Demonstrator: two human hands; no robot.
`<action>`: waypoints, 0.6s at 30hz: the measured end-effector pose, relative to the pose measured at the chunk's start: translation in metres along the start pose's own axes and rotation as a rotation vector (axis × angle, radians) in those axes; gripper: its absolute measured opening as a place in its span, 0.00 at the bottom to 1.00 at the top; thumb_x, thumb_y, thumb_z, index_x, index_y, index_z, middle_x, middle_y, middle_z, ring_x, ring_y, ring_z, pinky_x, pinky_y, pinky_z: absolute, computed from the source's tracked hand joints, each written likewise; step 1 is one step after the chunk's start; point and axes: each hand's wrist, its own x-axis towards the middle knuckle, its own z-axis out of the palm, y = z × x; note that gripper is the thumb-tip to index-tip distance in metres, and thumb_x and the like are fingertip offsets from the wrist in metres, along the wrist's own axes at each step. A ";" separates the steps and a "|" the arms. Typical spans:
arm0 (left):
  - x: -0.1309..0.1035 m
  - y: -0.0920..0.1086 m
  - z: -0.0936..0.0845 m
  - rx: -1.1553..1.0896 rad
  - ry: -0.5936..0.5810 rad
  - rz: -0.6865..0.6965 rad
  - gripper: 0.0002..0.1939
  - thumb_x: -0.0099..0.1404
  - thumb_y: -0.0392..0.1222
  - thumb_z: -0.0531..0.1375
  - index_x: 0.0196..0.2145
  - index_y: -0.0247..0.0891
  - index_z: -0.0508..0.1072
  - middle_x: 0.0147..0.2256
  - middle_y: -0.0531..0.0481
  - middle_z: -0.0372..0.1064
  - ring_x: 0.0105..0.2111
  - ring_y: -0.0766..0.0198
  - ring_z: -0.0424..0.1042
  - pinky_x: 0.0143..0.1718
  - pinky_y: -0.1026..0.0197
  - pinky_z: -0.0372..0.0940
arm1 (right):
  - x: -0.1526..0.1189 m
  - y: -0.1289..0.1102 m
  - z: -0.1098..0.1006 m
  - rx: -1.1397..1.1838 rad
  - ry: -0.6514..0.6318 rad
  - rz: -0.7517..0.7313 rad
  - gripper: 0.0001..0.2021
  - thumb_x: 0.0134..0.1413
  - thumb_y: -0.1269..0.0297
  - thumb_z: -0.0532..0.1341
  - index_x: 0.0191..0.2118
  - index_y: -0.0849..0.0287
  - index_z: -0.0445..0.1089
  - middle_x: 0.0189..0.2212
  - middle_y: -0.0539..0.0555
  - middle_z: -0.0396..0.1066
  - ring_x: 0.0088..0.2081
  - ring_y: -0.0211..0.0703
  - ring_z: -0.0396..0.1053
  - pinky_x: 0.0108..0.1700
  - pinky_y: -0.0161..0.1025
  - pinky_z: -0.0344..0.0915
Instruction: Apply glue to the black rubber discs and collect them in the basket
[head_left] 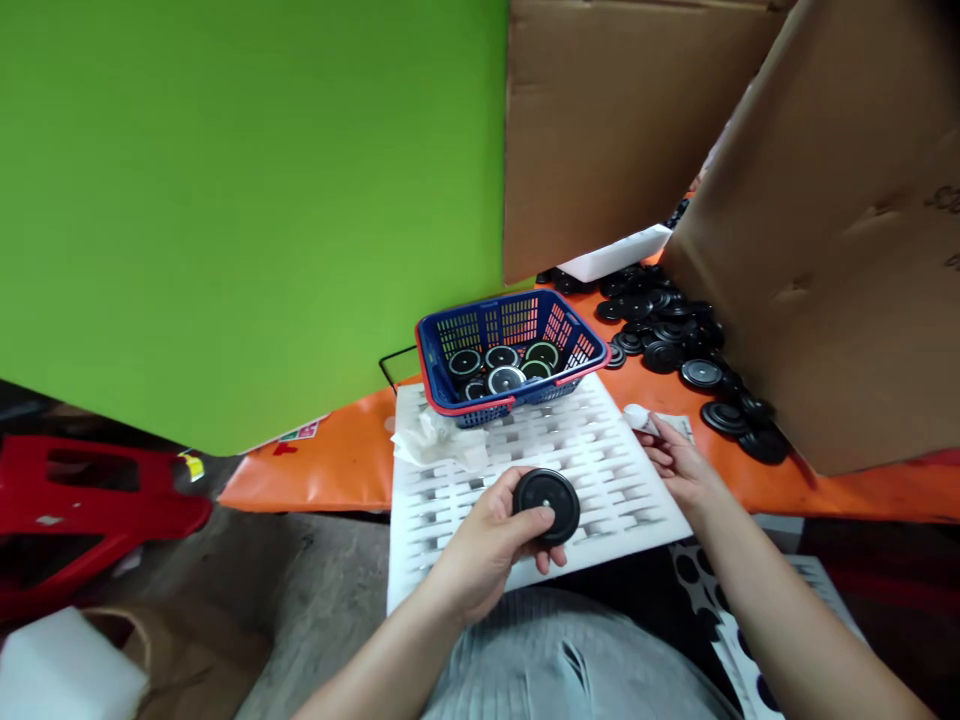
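Observation:
A round black disc (547, 506) is gripped in my left hand (499, 540), the thumb lying across its face near the centre. Beneath it spreads a white slotted foam sheet (600, 470). To the right, my right hand (679, 465) has its fingers closed at the edge of a small white paper piece (645, 420) beside the sheet's right edge. At the back of the sheet stands a blue basket with red handles (487, 408), holding several discs with light rings (507, 380). A crumpled white wrapping (439, 442) lies in front of the basket's left side.
Many black discs (664, 355) lie piled on the orange tabletop (330, 470) at the right. Brown cardboard (840, 250) stands behind them. A tall green panel (247, 200) rises at the left. Red plastic parts (90, 520) and a white block (71, 665) are lower left.

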 end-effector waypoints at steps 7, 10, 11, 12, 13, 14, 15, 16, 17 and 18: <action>-0.004 -0.002 -0.005 0.105 -0.027 -0.005 0.17 0.61 0.44 0.64 0.44 0.34 0.67 0.31 0.51 0.70 0.21 0.72 0.68 0.21 0.70 0.59 | -0.060 0.011 0.018 -0.199 0.031 -0.309 0.12 0.40 0.63 0.74 0.33 0.56 0.73 0.26 0.47 0.74 0.25 0.36 0.71 0.25 0.31 0.71; -0.001 -0.001 -0.001 0.140 -0.059 -0.027 0.18 0.61 0.44 0.64 0.46 0.34 0.67 0.30 0.51 0.70 0.20 0.72 0.68 0.19 0.71 0.57 | -0.096 0.025 0.030 -0.571 -0.138 -0.529 0.10 0.41 0.66 0.74 0.34 0.55 0.78 0.34 0.52 0.78 0.37 0.45 0.76 0.39 0.38 0.75; -0.001 0.000 0.001 0.155 -0.068 -0.035 0.18 0.61 0.44 0.64 0.46 0.34 0.68 0.29 0.52 0.70 0.20 0.73 0.67 0.19 0.71 0.56 | -0.104 0.029 0.034 -0.719 -0.215 -0.621 0.11 0.43 0.69 0.73 0.36 0.54 0.78 0.37 0.52 0.79 0.41 0.46 0.76 0.43 0.40 0.74; -0.001 0.001 0.004 0.172 -0.073 -0.042 0.17 0.61 0.44 0.64 0.45 0.34 0.68 0.28 0.52 0.69 0.19 0.73 0.67 0.19 0.71 0.56 | -0.110 0.031 0.039 -0.843 -0.282 -0.709 0.12 0.44 0.71 0.72 0.38 0.53 0.79 0.40 0.52 0.79 0.43 0.47 0.76 0.47 0.42 0.73; -0.001 0.003 0.006 0.190 -0.076 -0.049 0.16 0.61 0.43 0.63 0.45 0.34 0.68 0.28 0.52 0.69 0.19 0.73 0.66 0.18 0.71 0.56 | -0.114 0.033 0.043 -0.956 -0.339 -0.805 0.14 0.47 0.72 0.71 0.41 0.50 0.78 0.41 0.51 0.79 0.45 0.47 0.76 0.49 0.42 0.73; -0.002 0.004 0.008 0.208 -0.074 -0.055 0.15 0.61 0.43 0.63 0.43 0.34 0.68 0.27 0.53 0.69 0.19 0.73 0.66 0.18 0.71 0.56 | -0.117 0.033 0.046 -1.033 -0.375 -0.881 0.15 0.49 0.72 0.69 0.43 0.49 0.77 0.42 0.50 0.79 0.45 0.47 0.76 0.50 0.43 0.73; -0.003 0.006 0.010 0.222 -0.071 -0.060 0.14 0.61 0.43 0.63 0.42 0.35 0.68 0.27 0.53 0.68 0.18 0.73 0.66 0.18 0.71 0.56 | -0.118 0.033 0.050 -1.065 -0.386 -0.921 0.16 0.50 0.71 0.68 0.45 0.48 0.76 0.42 0.50 0.79 0.45 0.46 0.76 0.49 0.43 0.73; -0.004 0.007 0.011 0.230 -0.069 -0.062 0.13 0.61 0.43 0.63 0.41 0.35 0.68 0.27 0.54 0.68 0.18 0.73 0.66 0.18 0.71 0.56 | -0.119 0.033 0.052 -1.083 -0.384 -0.937 0.15 0.51 0.71 0.68 0.45 0.48 0.76 0.42 0.49 0.79 0.44 0.46 0.76 0.48 0.42 0.74; -0.005 0.008 0.011 0.235 -0.069 -0.061 0.13 0.61 0.43 0.63 0.41 0.35 0.68 0.27 0.54 0.67 0.18 0.74 0.66 0.19 0.71 0.56 | -0.118 0.032 0.054 -1.095 -0.379 -0.941 0.15 0.52 0.70 0.68 0.45 0.48 0.76 0.42 0.49 0.79 0.44 0.46 0.76 0.47 0.42 0.74; -0.006 0.008 0.011 0.236 -0.072 -0.059 0.13 0.61 0.43 0.63 0.41 0.36 0.68 0.27 0.54 0.66 0.18 0.74 0.66 0.19 0.71 0.55 | -0.118 0.032 0.056 -1.104 -0.376 -0.941 0.14 0.52 0.70 0.68 0.44 0.48 0.76 0.41 0.49 0.79 0.44 0.46 0.76 0.47 0.42 0.74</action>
